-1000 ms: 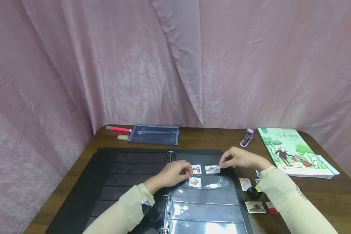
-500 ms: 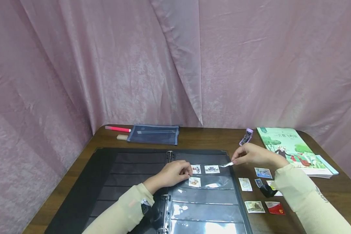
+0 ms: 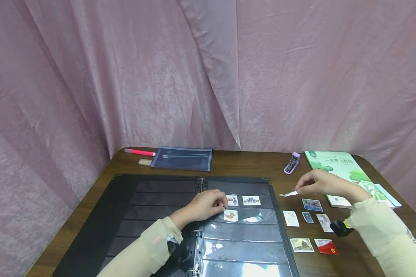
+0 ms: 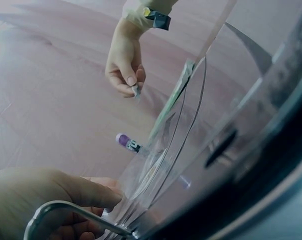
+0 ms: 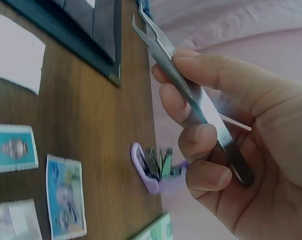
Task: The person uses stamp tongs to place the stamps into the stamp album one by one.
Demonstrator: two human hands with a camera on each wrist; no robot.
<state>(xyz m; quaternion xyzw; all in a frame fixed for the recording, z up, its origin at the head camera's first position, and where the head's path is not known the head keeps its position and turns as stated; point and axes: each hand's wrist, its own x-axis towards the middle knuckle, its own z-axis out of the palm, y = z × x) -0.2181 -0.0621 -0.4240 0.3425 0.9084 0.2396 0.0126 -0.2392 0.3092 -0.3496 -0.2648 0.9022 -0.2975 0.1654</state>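
Note:
A black ring-bound stamp album point(image 3: 170, 198) lies spread on the brown table, its right page point(image 3: 242, 232) crossed by clear pocket strips. Three stamps lie in the upper pockets, among them a building stamp point(image 3: 251, 200) and a square stamp point(image 3: 230, 215). My left hand point(image 3: 202, 204) rests near the rings, thumb and fingers pinching the clear film point(image 4: 141, 175) of the page. To the right of the album, my right hand point(image 3: 320, 182) holds steel tweezers point(image 5: 206, 110) between thumb and fingers. The bent tips stand apart with nothing between them, pointing left.
Several loose stamps, including a blue one point(image 3: 312, 204) and a red one point(image 3: 326, 246), lie right of the album. Behind are a small purple stapler point(image 3: 292, 163), a green book point(image 3: 336, 165), a blue mesh pouch point(image 3: 182, 163) and a red pen point(image 3: 140, 152).
My right hand has moved right with the tweezers, from the building stamp in the upper pocket to beyond the album's edge above the loose stamps. The left hand has stayed put.

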